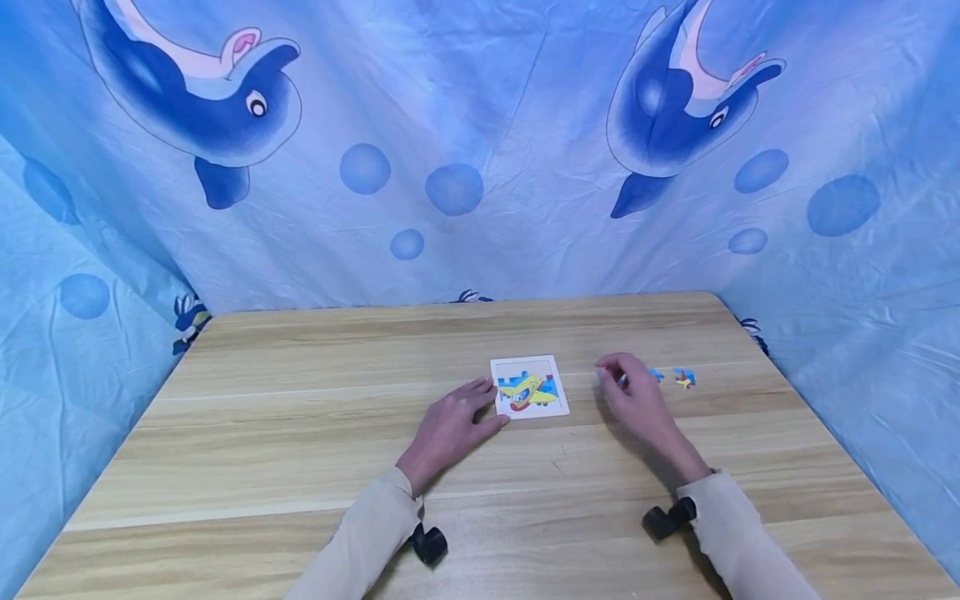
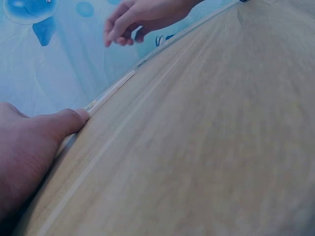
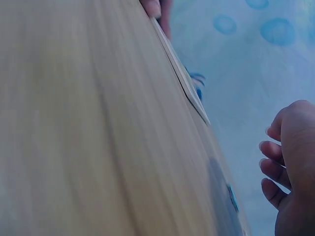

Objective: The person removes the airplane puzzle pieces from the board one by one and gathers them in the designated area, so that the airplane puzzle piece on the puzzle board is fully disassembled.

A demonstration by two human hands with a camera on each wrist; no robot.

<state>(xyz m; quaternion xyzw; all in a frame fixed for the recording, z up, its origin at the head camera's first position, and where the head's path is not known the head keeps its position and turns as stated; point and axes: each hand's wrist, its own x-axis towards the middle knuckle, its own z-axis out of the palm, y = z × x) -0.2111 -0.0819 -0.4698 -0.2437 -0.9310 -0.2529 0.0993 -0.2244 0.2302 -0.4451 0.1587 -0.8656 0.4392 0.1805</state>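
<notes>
A square picture puzzle board (image 1: 529,387) with a pale frame lies on the table, showing a yellow airplane on blue; its upper part is bare. My left hand (image 1: 452,421) rests at its left edge, fingertips on the frame and thumb at the near corner. In the left wrist view the thumb (image 2: 69,122) presses by the board's edge. Right of the board, my right hand (image 1: 636,400) is raised over the table with curled fingers, thumb and index close together. I cannot tell whether a small piece sits between them. Beside it lies a puzzle piece (image 1: 684,378).
Another blue piece (image 1: 656,375) lies just behind the right hand. The wooden table (image 1: 247,450) runs back to a blue curtain (image 1: 315,242) printed with dolphins. Black wrist cameras (image 1: 431,546) are strapped at both sleeves.
</notes>
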